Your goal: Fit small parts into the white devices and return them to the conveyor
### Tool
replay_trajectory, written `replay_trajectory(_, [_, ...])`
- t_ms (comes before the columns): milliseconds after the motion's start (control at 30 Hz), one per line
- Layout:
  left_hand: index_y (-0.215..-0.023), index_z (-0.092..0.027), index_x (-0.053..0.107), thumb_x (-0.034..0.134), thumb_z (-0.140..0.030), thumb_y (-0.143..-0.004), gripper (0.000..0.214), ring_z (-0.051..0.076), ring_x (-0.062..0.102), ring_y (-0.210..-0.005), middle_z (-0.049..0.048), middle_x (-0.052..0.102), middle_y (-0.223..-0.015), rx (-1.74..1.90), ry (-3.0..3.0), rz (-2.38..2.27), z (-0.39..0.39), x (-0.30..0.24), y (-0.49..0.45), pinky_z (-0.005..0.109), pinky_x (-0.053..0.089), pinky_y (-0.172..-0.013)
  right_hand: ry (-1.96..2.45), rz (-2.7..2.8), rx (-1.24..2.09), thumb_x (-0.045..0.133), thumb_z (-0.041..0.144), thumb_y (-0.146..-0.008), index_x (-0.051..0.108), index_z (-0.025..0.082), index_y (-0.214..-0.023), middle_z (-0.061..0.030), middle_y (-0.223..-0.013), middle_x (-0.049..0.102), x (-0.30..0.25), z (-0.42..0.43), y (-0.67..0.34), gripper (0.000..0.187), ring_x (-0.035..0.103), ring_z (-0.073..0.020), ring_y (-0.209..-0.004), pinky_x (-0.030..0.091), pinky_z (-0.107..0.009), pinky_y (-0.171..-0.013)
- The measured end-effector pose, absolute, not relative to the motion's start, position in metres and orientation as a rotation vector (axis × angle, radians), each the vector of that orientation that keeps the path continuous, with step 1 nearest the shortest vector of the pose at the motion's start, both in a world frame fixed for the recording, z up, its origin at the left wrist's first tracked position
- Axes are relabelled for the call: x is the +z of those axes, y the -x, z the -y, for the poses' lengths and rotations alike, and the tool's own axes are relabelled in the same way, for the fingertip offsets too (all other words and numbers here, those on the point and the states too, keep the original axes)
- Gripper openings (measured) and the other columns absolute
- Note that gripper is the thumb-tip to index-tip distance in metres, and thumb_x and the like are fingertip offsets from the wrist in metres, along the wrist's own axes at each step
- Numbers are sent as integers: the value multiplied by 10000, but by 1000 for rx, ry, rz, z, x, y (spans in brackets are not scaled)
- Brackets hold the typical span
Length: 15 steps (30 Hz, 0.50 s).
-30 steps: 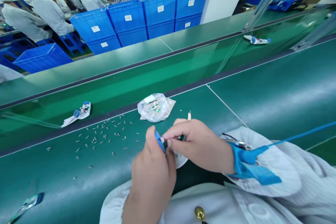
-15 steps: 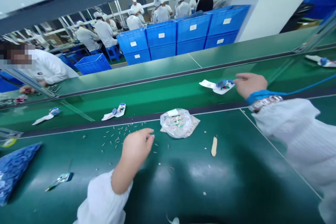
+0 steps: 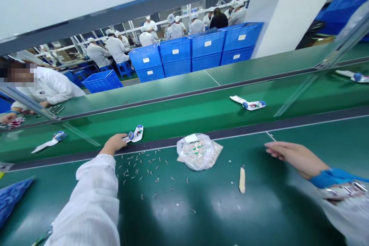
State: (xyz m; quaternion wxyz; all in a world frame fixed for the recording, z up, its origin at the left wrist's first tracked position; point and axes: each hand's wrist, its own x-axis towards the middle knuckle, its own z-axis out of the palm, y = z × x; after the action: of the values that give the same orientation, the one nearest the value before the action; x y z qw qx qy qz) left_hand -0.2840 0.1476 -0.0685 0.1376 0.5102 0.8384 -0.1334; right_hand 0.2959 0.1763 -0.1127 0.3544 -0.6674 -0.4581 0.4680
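Observation:
My left hand (image 3: 114, 143) reaches to the green conveyor belt, its fingers closed on the narrow end of a white plastic housing (image 3: 138, 133) with blue parts and a small board in it. The fingertips are partly hidden. My right hand (image 3: 296, 156) hovers over the right side of the bench, fingers stretched out and nothing visible in them. Beyond it on the belt lies a second white housing (image 3: 253, 105). A clear plastic bag (image 3: 198, 152) of small parts sits between the hands, and several tiny metal parts (image 3: 137, 171) are scattered nearby.
A tan-handled tool (image 3: 242, 180) lies on the green bench (image 3: 219, 215). At the left is a bag of blue parts (image 3: 13, 198). Another housing (image 3: 50, 141) rests on the belt at left. Across it a co-worker (image 3: 54, 82) sits; stacked blue bins (image 3: 175, 59) stand behind.
My left hand has moved forward and left from the bench to the housing on the belt. My right hand has let go of the other housing and drawn back toward me. The view has tilted.

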Motion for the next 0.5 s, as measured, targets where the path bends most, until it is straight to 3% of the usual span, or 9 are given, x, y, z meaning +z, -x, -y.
replay_trajectory(333, [-1147, -162, 568, 578, -347, -897, 311, 219, 610, -974, 81, 598, -1146, -340, -1759, -2365, -159, -52, 263, 424, 524, -820, 1532, 1136, 1178, 646, 335, -792, 778, 232, -713, -134, -731, 706, -117, -137, -286, 185, 616, -142, -605, 475, -277, -590])
replay_trajectory(500, [-1077, -150, 585, 567, -372, -898, 286, 192, 618, -879, 62, 621, -1036, -23, -1936, -2431, -134, -21, 225, 391, 524, -770, 1520, 1339, 1364, 677, 364, -696, 765, 174, -760, -126, -788, 718, -83, -131, -259, 219, 641, -213, -715, 506, -329, -671])
